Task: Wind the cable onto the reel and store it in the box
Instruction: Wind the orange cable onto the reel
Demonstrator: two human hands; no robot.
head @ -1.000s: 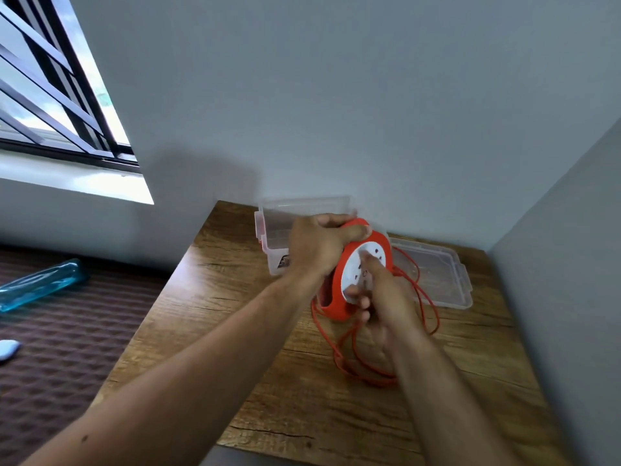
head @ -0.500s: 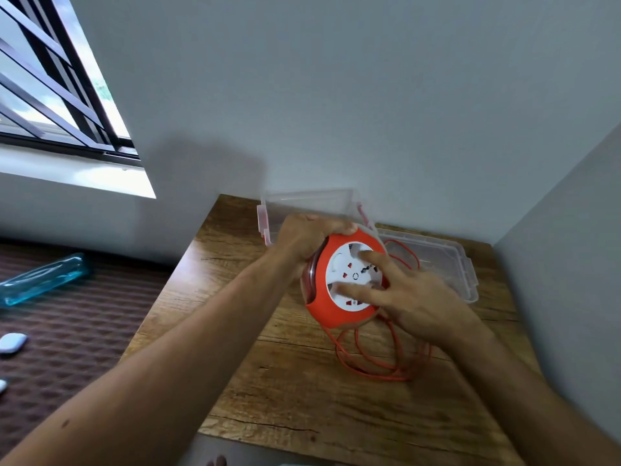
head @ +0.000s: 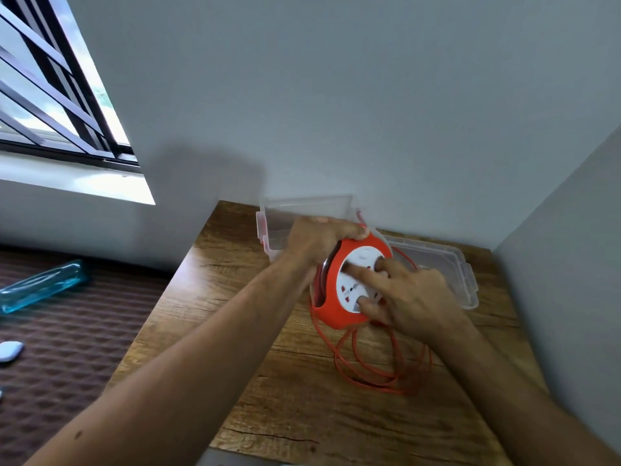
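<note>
An orange cable reel (head: 331,306) with a white socket face stands on edge above the wooden table (head: 262,391). My left hand (head: 317,238) grips its top rim from behind. My right hand (head: 403,294) presses spread fingers on the white socket face. Loose orange cable (head: 376,371) lies in loops on the table below the reel, running up to it. A clear plastic box (head: 268,223) stands behind the reel against the wall, partly hidden by my left hand.
The box's clear lid (head: 447,264) lies flat at the back right. Grey walls close the table at the back and right. Left of the table is a brown patterned floor with a blue bottle (head: 40,287) and a white object (head: 10,349).
My right hand has turned on the socket face, fingers now spread across it. The reel has shifted slightly and the loose loops lie further right.
</note>
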